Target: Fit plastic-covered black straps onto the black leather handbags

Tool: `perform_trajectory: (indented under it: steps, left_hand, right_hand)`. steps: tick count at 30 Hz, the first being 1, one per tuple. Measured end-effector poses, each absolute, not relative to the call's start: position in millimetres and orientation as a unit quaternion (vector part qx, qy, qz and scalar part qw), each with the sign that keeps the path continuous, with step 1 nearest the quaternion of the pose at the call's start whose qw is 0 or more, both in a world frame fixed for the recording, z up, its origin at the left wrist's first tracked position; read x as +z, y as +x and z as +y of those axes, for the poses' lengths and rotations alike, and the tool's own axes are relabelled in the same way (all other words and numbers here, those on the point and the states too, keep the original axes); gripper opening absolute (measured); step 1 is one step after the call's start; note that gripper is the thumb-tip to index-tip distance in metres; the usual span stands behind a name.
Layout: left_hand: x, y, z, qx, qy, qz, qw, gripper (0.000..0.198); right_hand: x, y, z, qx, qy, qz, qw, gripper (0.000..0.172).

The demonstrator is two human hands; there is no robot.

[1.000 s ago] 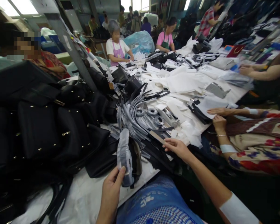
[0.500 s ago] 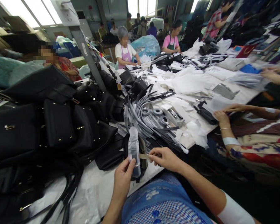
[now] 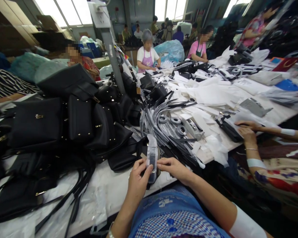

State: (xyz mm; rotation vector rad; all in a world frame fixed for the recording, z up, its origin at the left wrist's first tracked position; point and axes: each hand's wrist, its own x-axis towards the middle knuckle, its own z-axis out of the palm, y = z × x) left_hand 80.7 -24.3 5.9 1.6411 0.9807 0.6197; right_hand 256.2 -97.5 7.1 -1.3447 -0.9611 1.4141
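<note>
Grey, crinkly, narrow strip (image 3: 152,153) sits in the left grip (image 3: 139,177).

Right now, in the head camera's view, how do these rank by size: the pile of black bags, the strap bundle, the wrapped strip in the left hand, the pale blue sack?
Largest to smallest:
1. Bag pile
2. Strap bundle
Wrapped strip and blue sack: too alike to rank; the sack is farther away.

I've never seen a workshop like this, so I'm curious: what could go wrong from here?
The left hand pinches the plastic-wrapped strip, which might crease or tear. The long straps lie bunched just beyond and could snag it. The heaped black handbags might slide and scuff one another.
</note>
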Motion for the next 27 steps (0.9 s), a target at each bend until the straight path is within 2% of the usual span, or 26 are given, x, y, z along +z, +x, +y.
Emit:
perform_trajectory:
  steps: [3,8,11,13,17,20,22,27]
  left_hand:
    - [5.1,80.6,-25.5,0.258,0.696,0.408,0.531,0.029]
    - [7.3,82.5,-28.7,0.271,0.697,0.382,0.543,0.028]
    - [3.1,83.2,-32.4,0.284,0.659,0.387,0.578,0.029]
    - [-2.6,83.6,-35.9,0.300,0.590,0.391,0.640,0.041]
    - [-10.6,85.2,-41.7,0.332,0.427,0.417,0.730,0.088]
    - [-8.3,87.1,-42.7,0.336,0.359,0.415,0.766,0.105]
    - [-5.1,88.4,-42.3,0.329,0.331,0.395,0.791,0.105]
    - [-2.6,90.7,-42.4,0.343,0.344,0.390,0.782,0.088]
  right_hand:
    - [14.7,253.4,-99.2,0.613,-0.529,-0.375,0.451,0.043]
    - [17.1,245.6,-95.3,0.537,-0.623,-0.353,0.447,0.036]
    - [14.4,242.8,-96.0,0.531,-0.625,-0.343,0.458,0.035]
    - [12.4,242.1,-97.4,0.536,-0.617,-0.337,0.468,0.034]
    - [10.4,242.3,-98.4,0.539,-0.613,-0.339,0.468,0.034]
    - [12.2,243.2,-96.8,0.532,-0.616,-0.348,0.465,0.035]
    - [15.6,243.8,-95.4,0.529,-0.618,-0.353,0.463,0.034]
    - [25.3,246.2,-94.8,0.539,-0.619,-0.366,0.439,0.035]
